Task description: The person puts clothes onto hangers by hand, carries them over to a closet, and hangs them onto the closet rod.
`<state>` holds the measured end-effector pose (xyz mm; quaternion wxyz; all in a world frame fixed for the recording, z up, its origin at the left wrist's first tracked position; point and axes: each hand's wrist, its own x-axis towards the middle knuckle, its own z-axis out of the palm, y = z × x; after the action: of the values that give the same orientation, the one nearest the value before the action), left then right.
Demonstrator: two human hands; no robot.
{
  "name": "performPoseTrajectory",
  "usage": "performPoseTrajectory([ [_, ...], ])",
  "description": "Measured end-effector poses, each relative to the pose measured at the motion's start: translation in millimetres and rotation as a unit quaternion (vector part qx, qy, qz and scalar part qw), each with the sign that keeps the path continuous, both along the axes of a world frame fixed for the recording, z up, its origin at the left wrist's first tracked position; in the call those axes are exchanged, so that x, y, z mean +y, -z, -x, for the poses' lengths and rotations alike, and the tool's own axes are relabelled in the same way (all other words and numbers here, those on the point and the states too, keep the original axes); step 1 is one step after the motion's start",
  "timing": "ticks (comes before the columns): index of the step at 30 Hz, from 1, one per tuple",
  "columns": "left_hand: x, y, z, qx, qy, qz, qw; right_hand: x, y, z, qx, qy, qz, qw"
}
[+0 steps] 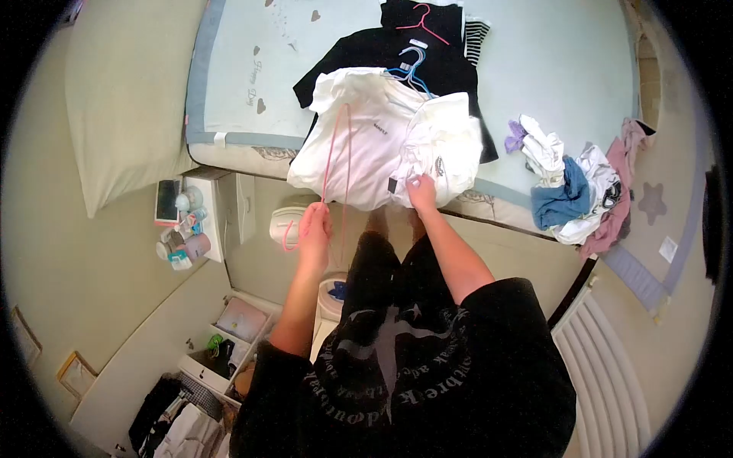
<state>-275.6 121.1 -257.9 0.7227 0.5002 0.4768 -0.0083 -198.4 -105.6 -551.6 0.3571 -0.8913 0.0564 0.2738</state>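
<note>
My left hand is closed around a thin pink hanger, its hook end by my fingers and its long frame reaching up over the white shirts. My right hand pinches the lower edge of a white shirt with a small dark print. Beside that shirt lies another white shirt with small lettering, partly under the hanger. Blue and grey hangers stick out at their necklines. Beneath them a black shirt is spread on the bed.
Another pink hanger lies on dark clothing at the bed's far side. Crumpled clothes are heaped at the right. A small cabinet with bottles stands at the left, an open drawer lower down, a white radiator at lower right.
</note>
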Motion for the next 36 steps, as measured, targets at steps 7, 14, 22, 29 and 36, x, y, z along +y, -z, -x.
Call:
performPoseTrajectory([
  [7, -20.8, 38.7, -17.4, -0.022, 0.176, -0.116, 0.977, -38.2, -136.8, -33.8, 0.183, 0.319, -0.349, 0.862],
  [14, -70.2, 42.3, -76.9, -0.141, 0.295, -0.167, 0.930, -63.0, -292.7, -59.3, 0.193, 0.211, -0.552, 0.783],
  [22, -119.1, 30.5, -130.2, -0.124, 0.334, -0.348, 0.867, -101.6, -391.0, -55.4, 0.185, 0.164, -0.669, 0.701],
  [29, -110.1, 3.7, -140.5, -0.267, 0.252, -0.273, 0.889, -141.3, -455.0, -68.2, -0.138, -0.013, -0.235, 0.962],
  [36, -114.1, -150.4, -140.3, -0.340, 0.328, -0.097, 0.876, -155.9, -388.2, -75.1, -0.256, -0.078, 0.064, 0.961],
])
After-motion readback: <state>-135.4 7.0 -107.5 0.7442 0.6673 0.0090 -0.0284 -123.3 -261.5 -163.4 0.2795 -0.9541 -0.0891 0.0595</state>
